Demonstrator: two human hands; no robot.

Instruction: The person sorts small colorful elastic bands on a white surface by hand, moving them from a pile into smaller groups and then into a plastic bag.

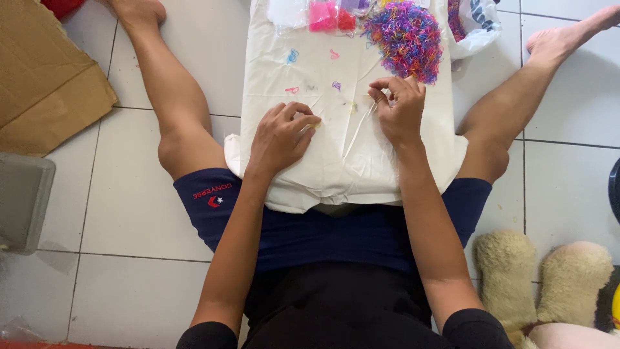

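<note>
Left edge of frame: flattened cardboard (45, 71) upper left, grey tray (22, 200) below it, both on the tiled floor (129, 213), well away from the work.

Centre: white plastic sheet (342, 161) draped over a low bench set between the spread legs, so the work sits in both hands' reach. Its long axis runs up-down in frame.

Left hand (281, 136), centre of frame: fingers curled, grip pressed together on a small yellowish piece (314, 124) at the fingertips. Too small to identify. Palm rests on the sheet, probably for steadiness.

A few loose rubber bands (313, 71) lie scattered on the sheet above the hands, apart from one another.

Right hand (400, 106), just right of centre: thumb and forefinger pinching something very fine, possibly a thin strand slanting down-left across the sheet. Can't confirm.

Bulk pile of multicoloured rubber bands (407, 39) sits top centre-right, just above the right hand, so short reach for refills. Pink packets (329, 16) left of the pile, plastic bag (478, 26) right of it.

Lower right: plush toys (549, 284) on the floor.
</note>
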